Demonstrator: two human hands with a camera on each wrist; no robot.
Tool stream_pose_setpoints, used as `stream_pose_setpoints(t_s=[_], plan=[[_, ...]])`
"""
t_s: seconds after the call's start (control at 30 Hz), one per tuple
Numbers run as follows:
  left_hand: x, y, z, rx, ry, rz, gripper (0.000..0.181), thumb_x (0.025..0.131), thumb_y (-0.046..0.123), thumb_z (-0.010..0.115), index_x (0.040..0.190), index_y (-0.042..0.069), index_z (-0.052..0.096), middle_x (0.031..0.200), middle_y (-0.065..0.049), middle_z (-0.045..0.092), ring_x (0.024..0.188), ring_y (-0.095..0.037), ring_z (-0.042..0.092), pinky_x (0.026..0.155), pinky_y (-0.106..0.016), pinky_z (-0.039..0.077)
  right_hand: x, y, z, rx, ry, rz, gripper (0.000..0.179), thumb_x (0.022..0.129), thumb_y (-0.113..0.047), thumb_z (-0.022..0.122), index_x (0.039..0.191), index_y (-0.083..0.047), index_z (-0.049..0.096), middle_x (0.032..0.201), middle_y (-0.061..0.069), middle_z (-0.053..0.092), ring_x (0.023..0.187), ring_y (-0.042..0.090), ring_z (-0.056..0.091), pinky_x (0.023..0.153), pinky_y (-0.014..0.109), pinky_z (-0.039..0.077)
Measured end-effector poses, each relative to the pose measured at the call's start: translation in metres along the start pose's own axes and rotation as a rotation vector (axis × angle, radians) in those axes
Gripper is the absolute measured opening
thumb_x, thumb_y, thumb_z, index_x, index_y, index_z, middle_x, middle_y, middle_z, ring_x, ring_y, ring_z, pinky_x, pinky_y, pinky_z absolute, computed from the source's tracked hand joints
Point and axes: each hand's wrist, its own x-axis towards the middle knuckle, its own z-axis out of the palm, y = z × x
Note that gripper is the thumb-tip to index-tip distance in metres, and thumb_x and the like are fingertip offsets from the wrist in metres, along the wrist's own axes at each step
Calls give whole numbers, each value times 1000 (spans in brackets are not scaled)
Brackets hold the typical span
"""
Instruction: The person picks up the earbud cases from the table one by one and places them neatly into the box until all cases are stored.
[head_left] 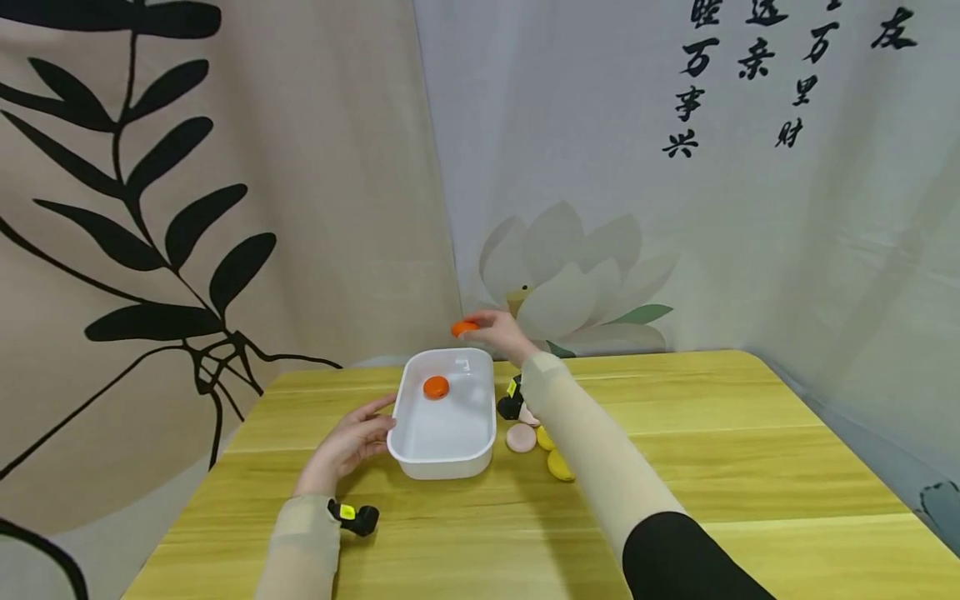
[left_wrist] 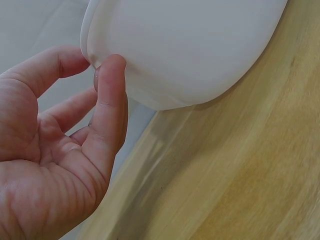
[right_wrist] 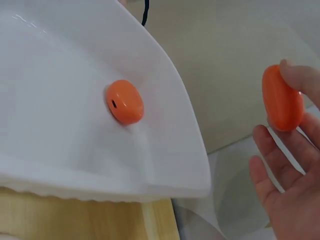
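A white rectangular tub (head_left: pixel 442 454) stands on the table, and my left hand (head_left: pixel 358 437) is at its left side. In the left wrist view the thumb and fingertips (left_wrist: pixel 112 67) pinch the tub's rim. My right hand (head_left: pixel 498 332) reaches over beyond the tub's far right corner. Between thumb and fingers it pinches an orange rounded disc (right_wrist: pixel 281 99), held up outside the rim. A second orange disc (head_left: pixel 436 387) lies inside the tub; the right wrist view shows a small dark slot in its side.
Right of the tub lie pink discs (head_left: pixel 521 437) and yellow discs (head_left: pixel 560 466), partly hidden by the right forearm. All stand on a wooden table (head_left: pixel 750 467), with a printed curtain (head_left: pixel 360 208) close behind its far edge.
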Motion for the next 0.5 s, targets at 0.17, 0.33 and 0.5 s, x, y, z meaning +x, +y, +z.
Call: stream_pose_setpoints(t_s=[0.17,0.33,0.5], plan=[[0,-2,-1,1,-1,2,62,95,6,58,151,5,31,107,-17,61,82,-19,64,71,-27,56,-3,1,10,-32,9,15,41,85,-21,75,124,-9,65,124,8,62,110,25,56,92,34,49],[-3,1,0,4,-9,10,63,95,8,58,151,3,29,106,-15,61,83,-18,63,71,-27,55,-4,0,13,-27,23,24,41,86,-20,74,125,-9,64,125,9,61,109,25,56,92,34,50],[-4,2,0,13,-5,9,63,95,9,59,151,4,30,107,-15,60,83,-19,63,71,-27,55,-2,3,15,-7,38,29,43,86,-20,75,125,-8,64,127,9,61,111,24,55,94,34,48]])
